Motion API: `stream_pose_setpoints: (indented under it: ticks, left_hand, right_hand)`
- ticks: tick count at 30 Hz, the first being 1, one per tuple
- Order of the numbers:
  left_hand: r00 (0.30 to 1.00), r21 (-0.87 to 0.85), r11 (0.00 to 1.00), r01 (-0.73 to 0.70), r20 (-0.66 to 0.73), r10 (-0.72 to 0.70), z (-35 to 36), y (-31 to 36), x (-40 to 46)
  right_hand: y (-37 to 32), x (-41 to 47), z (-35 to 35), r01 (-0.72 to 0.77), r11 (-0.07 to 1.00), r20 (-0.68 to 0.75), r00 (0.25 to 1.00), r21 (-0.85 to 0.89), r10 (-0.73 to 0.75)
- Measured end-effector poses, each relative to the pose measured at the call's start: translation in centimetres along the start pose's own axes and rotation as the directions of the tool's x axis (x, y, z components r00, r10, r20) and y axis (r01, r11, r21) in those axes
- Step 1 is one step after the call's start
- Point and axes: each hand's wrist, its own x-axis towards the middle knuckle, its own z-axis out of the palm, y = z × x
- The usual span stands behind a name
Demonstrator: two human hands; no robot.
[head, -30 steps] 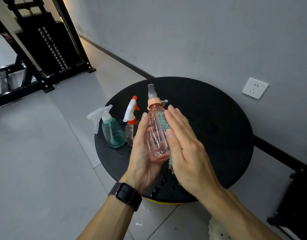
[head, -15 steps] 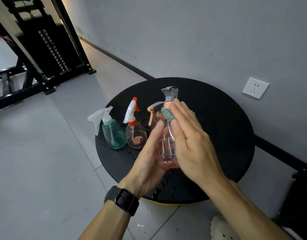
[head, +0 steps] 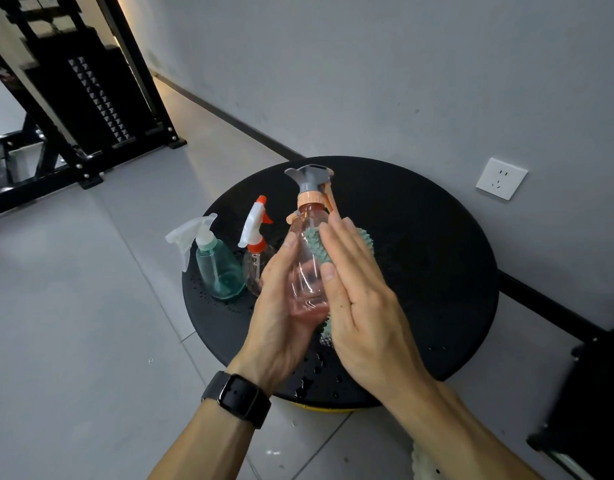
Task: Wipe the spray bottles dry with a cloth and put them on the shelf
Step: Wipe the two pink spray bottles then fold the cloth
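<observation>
Both forearms reach forward from the bottom edge; the left wrist carries a black smartwatch (head: 237,399). The left hand (head: 281,306) cups the transparent pink plastic spray bottle with a grey trigger head (head: 307,258) from the left, fingers loosely curved along its side; the right hand (head: 359,306), fingers straight and close together, presses a nubby mint-green cloth (head: 316,245) flat against the bottle's right side; the bottle stands upright between the palms, lifted above the round black table (head: 437,271).

Water drops speckle the table's near and left parts; a yellow base shows under its near rim. On its left part stand a teal translucent spray bottle with a frosted white trigger (head: 217,270) and, just beside it, a clear spray bottle with a white and orange trigger (head: 255,258), partly hidden behind the left hand; the table's right half lies bare.

Grey floor tiles spread to the left; a black metal rack (head: 91,109) stands well apart at the far left; a white wall socket (head: 501,178) sits on the grey wall behind.
</observation>
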Motion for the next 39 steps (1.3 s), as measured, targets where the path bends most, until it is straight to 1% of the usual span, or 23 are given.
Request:
stream_pose_setpoints:
  ticks: [3,7,10,13,17,20,22,24,27,28,31,33,36,39]
  left_hand:
    - [0.999,0.026,0.999,0.029,0.027,-0.029,0.2,0.0,-0.1]
    - [0.995,0.114,0.99,0.078,0.049,-0.084,0.3,-0.1,-0.2]
    - [0.992,0.146,0.983,0.109,0.048,-0.118,0.3,-0.4,-0.3]
    - [0.986,0.13,0.981,0.142,0.07,-0.152,0.6,-0.7,-0.4]
    - [0.984,0.094,0.984,0.149,0.085,-0.157,0.9,-0.7,-0.8]
    - [0.975,0.077,0.98,0.181,0.12,-0.189,1.1,-0.9,-0.9]
    - [0.968,0.099,0.975,0.198,0.134,-0.21,1.2,-0.9,-0.9]
    - [0.966,0.155,0.965,0.211,0.121,-0.23,1.3,-0.8,-0.8]
    - [0.979,0.182,0.969,0.168,0.088,-0.186,1.3,-0.8,-0.6]
    - [0.986,0.159,0.977,0.139,0.07,-0.152,1.3,-0.8,-0.6]
    - [0.998,0.015,0.998,0.056,0.006,-0.056,1.3,-0.6,-0.4]
    - [1.0,-0.045,0.999,0.003,-0.016,-0.004,1.3,-0.2,-0.2]
    - [1.0,-0.081,0.997,-0.016,-0.012,0.015,1.2,0.2,-0.1]
    - [1.0,-0.063,0.998,-0.02,-0.015,0.019,0.9,0.4,0.0]
  right_hand:
    - [0.2,0.1,-0.1,0.005,1.0,-0.008,1.0,-0.004,-0.005]
    - [0.3,0.4,-0.6,0.019,1.0,-0.031,0.999,-0.021,-0.019]
    - [0.6,1.0,-1.5,-0.033,0.998,-0.024,0.999,0.055,0.034]
    - [1.0,1.5,-2.3,-0.079,0.988,-0.028,0.996,0.136,0.083]
    - [1.1,1.6,-2.7,-0.104,0.978,-0.016,0.994,0.183,0.109]
    - [1.4,1.6,-3.2,-0.139,0.967,-0.006,0.99,0.212,0.144]
    - [1.4,1.7,-3.5,-0.156,0.96,0.005,0.987,0.234,0.159]
    - [1.5,1.7,-3.6,-0.169,0.956,0.011,0.985,0.24,0.171]
    - [1.4,1.7,-3.2,-0.165,0.955,0.012,0.986,0.245,0.167]
    - [1.4,1.6,-3.0,-0.16,0.954,0.017,0.987,0.252,0.161]
    - [0.9,1.1,-2.1,-0.158,0.939,0.022,0.987,0.307,0.159]
    - [0.5,0.5,-1.3,-0.146,0.943,-0.01,0.988,0.298,0.156]
    - [0.1,0.2,-0.4,-0.111,0.951,-0.045,0.991,0.287,0.13]
    - [0.1,0.3,-0.3,-0.087,0.961,-0.064,0.992,0.263,0.107]
